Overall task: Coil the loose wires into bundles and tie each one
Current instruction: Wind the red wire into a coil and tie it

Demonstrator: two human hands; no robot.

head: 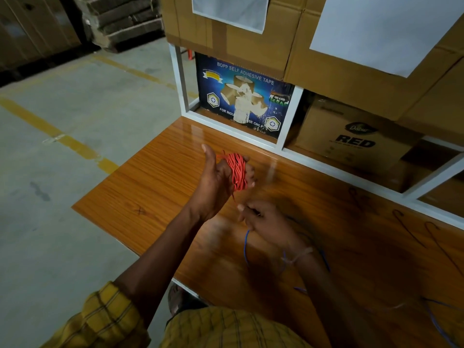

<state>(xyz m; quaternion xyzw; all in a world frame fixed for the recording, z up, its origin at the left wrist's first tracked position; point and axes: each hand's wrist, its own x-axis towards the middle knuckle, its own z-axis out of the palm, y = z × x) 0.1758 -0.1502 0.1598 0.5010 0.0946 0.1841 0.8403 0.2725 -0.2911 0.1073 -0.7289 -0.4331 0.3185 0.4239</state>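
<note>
A: Here's the left hand (221, 177), raised above the worktop (155, 177), thumb up, with the red wire (237, 172) wound in many turns around its fingers. That's 1 bundle, sitting right on the hand.

B: And the right hand (266, 222)?

A: Lower and nearer the body, blurred, fingers closed in a pinch on what looks like the red wire's tail running down from the coil. I can't tell how tight that grip is.

B: How will this wire handle?

A: Light and springy, I'd say. Thin insulated strand, smooth jacket, so the turns will want to slip off the fingers or spring open once released. Best hold is across the whole coil at its middle, squeezing all turns together, while the tail gets wrapped around as the tie.

B: Anything else waiting?

A: A blue wire (247, 247) lies loose on the worktop beside and under the right forearm, not yet coiled.
</note>
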